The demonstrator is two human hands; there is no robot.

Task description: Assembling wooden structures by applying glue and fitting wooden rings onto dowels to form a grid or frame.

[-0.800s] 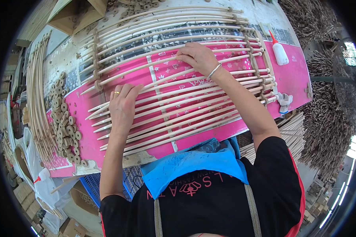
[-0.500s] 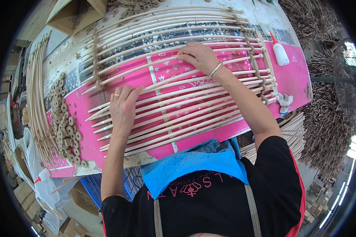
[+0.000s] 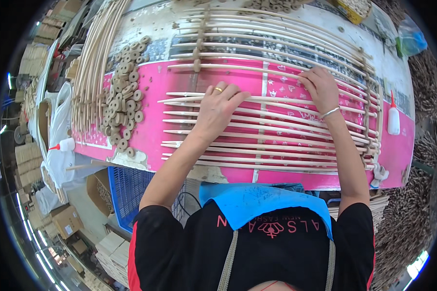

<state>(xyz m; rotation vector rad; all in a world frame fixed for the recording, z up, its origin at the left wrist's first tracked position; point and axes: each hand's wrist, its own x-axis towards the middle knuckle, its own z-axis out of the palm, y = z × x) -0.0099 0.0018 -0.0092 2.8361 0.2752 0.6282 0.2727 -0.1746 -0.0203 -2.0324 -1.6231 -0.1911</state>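
Many pale wooden rods lie side by side across a pink sheet point(image 3: 296, 180) on the table. Along their right ends runs a row of brown ring-shaped discs point(image 3: 365, 97). Farther back, the left parts of the rods pass through another row of discs point(image 3: 197, 54); the nearer rods have bare left ends. My left hand point(image 3: 219, 107) is closed over a wooden rod point(image 3: 277, 102) near its left end, with fingers curled and part of the grip hidden. My right hand point(image 3: 321, 88) pinches a rod point(image 3: 247, 70) farther back, right of the middle.
Loose discs point(image 3: 126, 97) are heaped at the left, beside a bundle of rods point(image 3: 94, 63). A white glue bottle point(image 3: 393, 119) with a red tip stands at the right. A blue basket point(image 3: 128, 194) sits below the near edge. Bundled sticks point(image 3: 398, 233) fill the right side.
The whole view has turned and shifted, so the table sits farther right in it. Both hands stay on the rods; the right hand is now farther right along them.
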